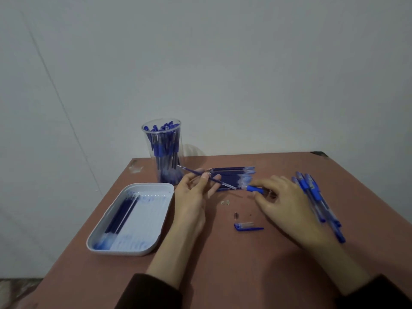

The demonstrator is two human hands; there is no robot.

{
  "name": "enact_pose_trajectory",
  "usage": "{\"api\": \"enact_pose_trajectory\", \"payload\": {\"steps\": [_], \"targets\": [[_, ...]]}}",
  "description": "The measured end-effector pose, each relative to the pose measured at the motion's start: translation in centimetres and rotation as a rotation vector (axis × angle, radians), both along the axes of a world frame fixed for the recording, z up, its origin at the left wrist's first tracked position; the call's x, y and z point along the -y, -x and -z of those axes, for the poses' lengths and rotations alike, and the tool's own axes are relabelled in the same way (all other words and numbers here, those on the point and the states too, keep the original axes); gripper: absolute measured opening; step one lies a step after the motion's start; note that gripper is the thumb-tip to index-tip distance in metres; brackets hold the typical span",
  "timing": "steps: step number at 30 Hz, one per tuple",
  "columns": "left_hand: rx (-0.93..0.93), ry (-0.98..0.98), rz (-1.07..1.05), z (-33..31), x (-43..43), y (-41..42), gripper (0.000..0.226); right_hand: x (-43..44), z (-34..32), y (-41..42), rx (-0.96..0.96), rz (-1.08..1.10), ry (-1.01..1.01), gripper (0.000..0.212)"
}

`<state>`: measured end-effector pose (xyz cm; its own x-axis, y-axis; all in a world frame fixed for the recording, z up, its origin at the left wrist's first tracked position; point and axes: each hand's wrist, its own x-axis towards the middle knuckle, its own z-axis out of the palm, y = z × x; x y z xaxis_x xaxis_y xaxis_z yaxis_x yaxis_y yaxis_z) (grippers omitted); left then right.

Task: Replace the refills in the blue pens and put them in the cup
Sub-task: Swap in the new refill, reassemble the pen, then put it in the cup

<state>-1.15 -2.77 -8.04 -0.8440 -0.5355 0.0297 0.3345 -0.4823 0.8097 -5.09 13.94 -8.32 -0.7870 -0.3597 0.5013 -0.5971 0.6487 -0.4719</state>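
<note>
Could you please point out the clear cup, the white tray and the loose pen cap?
clear cup (163, 152), head view, on its transparent side wall.
white tray (153, 221), head view, on a bare patch of its floor.
loose pen cap (247, 226), head view, on its blue body.

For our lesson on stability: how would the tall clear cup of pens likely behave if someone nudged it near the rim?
The cup is tall and narrow, so it would probably tip rather than slide. Packed with pens up to the rim, it likely feels top-heavy. It stands near the tray, so a fall that way could scatter pens.
</note>
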Motion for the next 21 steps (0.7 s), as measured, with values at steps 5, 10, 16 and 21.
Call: {"api": "enact_pose_trajectory", "payload": {"steps": [5,10,16,21], "targets": [[-0.008,-0.03,0.025,-0.2,-0.7,-0.2,0.009,0.1,0.0,-0.2,-0.014,-0.007,-0.034,0.022],[0.004,-0.011,0.027,0.0,-0.7,-0.3,0.008,0.1,0.0,-0.3,-0.012,-0.02,-0.058,0.021],[0.059,0.113,0.163,0.4,-1.3,-0.5,0.011,0.4,0.2,-0.5,-0.004,-0.071,-0.016,0.021],[0.143,0.475,0.313,0.0,-1.4,-0.9,0.025,0.5,0.0,-0.1,0.209,-0.112,0.419,0.019]]}}
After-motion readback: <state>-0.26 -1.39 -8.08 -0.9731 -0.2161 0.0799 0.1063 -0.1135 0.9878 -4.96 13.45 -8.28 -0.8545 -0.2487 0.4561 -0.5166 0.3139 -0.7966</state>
